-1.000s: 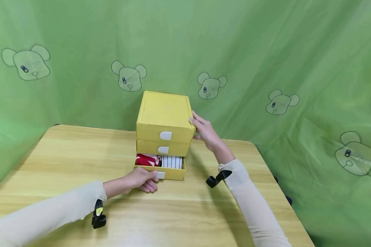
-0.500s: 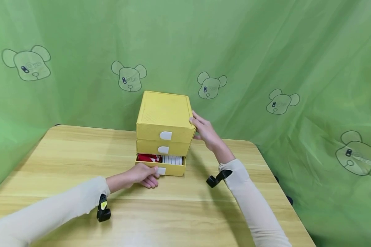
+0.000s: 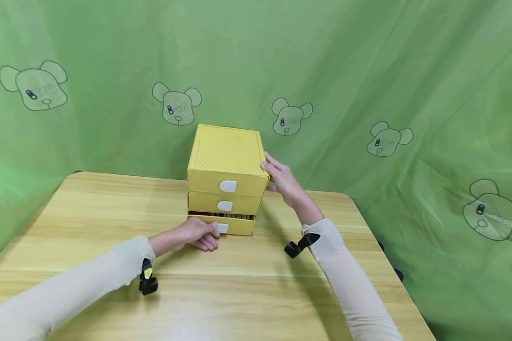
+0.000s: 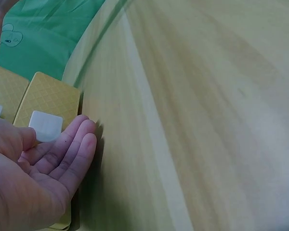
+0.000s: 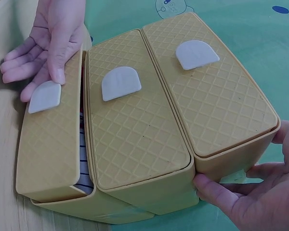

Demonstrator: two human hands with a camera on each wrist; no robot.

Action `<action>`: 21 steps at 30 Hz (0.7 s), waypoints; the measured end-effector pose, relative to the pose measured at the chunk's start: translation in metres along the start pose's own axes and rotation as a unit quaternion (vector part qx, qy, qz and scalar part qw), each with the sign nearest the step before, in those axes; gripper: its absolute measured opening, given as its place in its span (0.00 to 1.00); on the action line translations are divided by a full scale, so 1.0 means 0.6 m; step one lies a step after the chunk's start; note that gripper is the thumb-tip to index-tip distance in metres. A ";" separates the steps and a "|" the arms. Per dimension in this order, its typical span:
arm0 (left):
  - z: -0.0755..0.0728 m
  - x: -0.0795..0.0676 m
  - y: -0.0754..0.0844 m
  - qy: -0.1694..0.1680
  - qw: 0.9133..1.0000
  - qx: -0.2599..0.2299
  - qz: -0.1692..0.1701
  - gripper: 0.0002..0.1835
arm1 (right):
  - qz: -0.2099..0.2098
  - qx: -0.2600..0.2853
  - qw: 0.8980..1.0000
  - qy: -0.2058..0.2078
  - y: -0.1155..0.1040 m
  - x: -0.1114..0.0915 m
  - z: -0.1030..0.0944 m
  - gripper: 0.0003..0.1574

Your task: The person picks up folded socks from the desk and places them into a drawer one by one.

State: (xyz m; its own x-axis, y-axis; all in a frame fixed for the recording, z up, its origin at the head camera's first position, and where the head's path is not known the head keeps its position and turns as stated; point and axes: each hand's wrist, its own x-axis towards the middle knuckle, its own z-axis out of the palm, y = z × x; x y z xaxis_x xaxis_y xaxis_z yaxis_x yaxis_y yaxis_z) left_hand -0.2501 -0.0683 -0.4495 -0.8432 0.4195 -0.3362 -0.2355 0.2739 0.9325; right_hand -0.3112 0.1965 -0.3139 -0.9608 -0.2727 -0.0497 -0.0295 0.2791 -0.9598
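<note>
A yellow drawer unit [image 3: 229, 149] with stacked drawers and white pull tabs stands on the table. Its bottom drawer [image 3: 241, 226] sticks out slightly at the front. My left hand [image 3: 191, 232] pinches that drawer's white pull tab [image 4: 46, 126] with the thumb, the other fingers stretched out beneath. Through the narrow gap, striped cloth [image 5: 83, 163] shows in the right wrist view, and a strip of red cloth [image 3: 202, 213] in the head view. My right hand [image 3: 283, 183] rests against the unit's right side near the top front corner, fingers spread along it.
The wooden table [image 3: 222, 289] has rounded far corners. Behind it hangs a green curtain [image 3: 239, 61] with bear-head prints. Black wrist cameras hang from both sleeves.
The bottom drawer has slid inward, moved by my left hand on its tab, and its cloth contents are now mostly hidden. My right hand has stayed at the unit's side.
</note>
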 end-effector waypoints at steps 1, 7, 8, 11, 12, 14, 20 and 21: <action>-0.002 0.002 0.000 0.000 1.000 -0.001 -0.001 0.24 | 0.000 0.001 1.000 0.000 -0.001 0.000 0.000 0.41; -0.009 0.014 0.001 -0.006 1.000 -0.004 0.001 0.24 | -0.002 0.003 1.000 -0.001 -0.002 -0.001 0.002 0.41; -0.010 0.015 0.001 -0.007 1.000 -0.004 0.001 0.24 | -0.002 0.003 1.000 -0.001 -0.001 -0.001 0.002 0.41; -0.013 0.018 0.001 -0.011 1.000 -0.003 0.000 0.24 | -0.002 0.004 1.000 0.000 0.000 -0.001 0.003 0.41; -0.014 0.019 0.001 -0.013 1.000 -0.001 0.001 0.24 | -0.002 0.004 1.000 0.000 0.001 -0.001 0.003 0.41; -0.016 0.020 0.001 -0.016 1.000 0.000 0.000 0.24 | 0.000 0.004 1.000 0.000 0.001 0.000 0.003 0.41; -0.018 0.020 0.002 -0.020 1.000 0.001 0.008 0.25 | 0.006 0.007 1.000 0.003 -0.001 0.001 0.003 0.41; -0.018 0.021 0.002 -0.021 1.000 0.001 0.011 0.25 | 0.006 0.007 1.000 0.003 -0.002 0.001 0.003 0.41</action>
State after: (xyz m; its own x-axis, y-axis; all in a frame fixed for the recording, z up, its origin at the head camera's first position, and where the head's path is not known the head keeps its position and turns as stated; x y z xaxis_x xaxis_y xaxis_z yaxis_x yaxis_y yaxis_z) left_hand -0.2662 -0.0722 -0.4510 -0.8273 0.4610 -0.3211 -0.2163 0.2661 0.9393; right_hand -0.3114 0.1944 -0.3135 -0.9625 -0.2646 -0.0593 -0.0145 0.2686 -0.9631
